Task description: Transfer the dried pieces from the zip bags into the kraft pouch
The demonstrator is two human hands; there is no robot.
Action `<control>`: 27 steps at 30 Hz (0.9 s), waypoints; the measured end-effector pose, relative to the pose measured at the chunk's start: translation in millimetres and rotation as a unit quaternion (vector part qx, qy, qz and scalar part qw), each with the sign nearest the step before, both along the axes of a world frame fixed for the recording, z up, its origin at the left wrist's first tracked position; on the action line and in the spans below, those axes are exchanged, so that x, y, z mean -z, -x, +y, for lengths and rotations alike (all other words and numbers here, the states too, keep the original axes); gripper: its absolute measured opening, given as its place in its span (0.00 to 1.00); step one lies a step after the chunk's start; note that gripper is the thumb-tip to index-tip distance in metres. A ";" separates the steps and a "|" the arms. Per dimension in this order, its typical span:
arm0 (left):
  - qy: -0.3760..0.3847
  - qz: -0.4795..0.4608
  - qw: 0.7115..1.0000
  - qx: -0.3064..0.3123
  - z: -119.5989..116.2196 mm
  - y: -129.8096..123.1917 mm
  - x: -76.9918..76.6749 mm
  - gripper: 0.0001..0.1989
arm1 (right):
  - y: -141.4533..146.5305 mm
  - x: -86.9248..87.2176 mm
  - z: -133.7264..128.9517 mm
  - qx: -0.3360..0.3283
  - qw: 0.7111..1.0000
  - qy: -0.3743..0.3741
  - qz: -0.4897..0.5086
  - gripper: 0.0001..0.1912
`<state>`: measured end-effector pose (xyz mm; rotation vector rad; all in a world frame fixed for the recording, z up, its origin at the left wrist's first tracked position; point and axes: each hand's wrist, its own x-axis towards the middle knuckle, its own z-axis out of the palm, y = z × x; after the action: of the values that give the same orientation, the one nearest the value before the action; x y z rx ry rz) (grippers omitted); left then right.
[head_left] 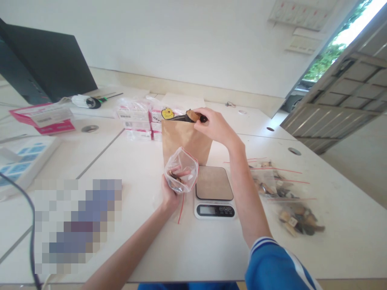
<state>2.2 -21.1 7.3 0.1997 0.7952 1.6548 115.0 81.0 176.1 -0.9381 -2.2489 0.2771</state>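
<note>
Head view: left hand (169,193) grips open zip bag (181,169) just left of scale (214,192). Right hand (213,127) pinches pieces (196,117) over paper bag (184,143) behind scale. Loose pinch could drop them.

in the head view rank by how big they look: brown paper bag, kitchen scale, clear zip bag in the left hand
1. brown paper bag, largest.
2. kitchen scale and clear zip bag: too close to rank. The scale looks a bit bigger, but the bag is crumpled in the left hand and held nearer the camera.
</note>
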 end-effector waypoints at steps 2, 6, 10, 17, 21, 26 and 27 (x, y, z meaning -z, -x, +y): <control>0.010 -0.006 1.000 0.000 -0.6 -0.6 -3.3 0.14 | 1.9 1.9 -2.0 -0.004 0.999 -0.002 -0.038 0.17; 0.025 0.006 1.000 0.002 -0.8 -0.7 -7.6 0.12 | 9.1 6.7 -8.6 0.014 0.996 -0.017 -0.090 0.18; 0.024 0.009 1.000 0.007 -0.7 -0.4 -7.4 0.11 | 11.1 12.3 -16.7 0.043 0.996 -0.021 -0.076 0.18; 0.023 0.016 1.000 0.011 -0.8 -0.1 -8.2 0.11 | 9.1 21.9 -22.2 0.056 0.993 -0.079 -0.068 0.13; 0.026 0.019 0.999 0.010 -1.9 -0.7 -11.6 0.10 | 10.5 26.0 -25.9 0.070 0.991 -0.092 -0.067 0.12; 0.023 0.015 1.000 0.007 -3.4 -1.7 -15.5 0.09 | 9.2 26.1 -31.3 0.049 0.996 -0.070 -0.010 0.20; 0.023 0.014 1.000 0.005 -3.4 -1.8 -15.9 0.09 | 8.6 26.1 -31.4 0.042 0.997 -0.069 -0.005 0.20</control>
<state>4.0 -24.5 23.2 0.1941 0.8509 1.6251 106.3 49.6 150.1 -0.9594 -2.1995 0.0794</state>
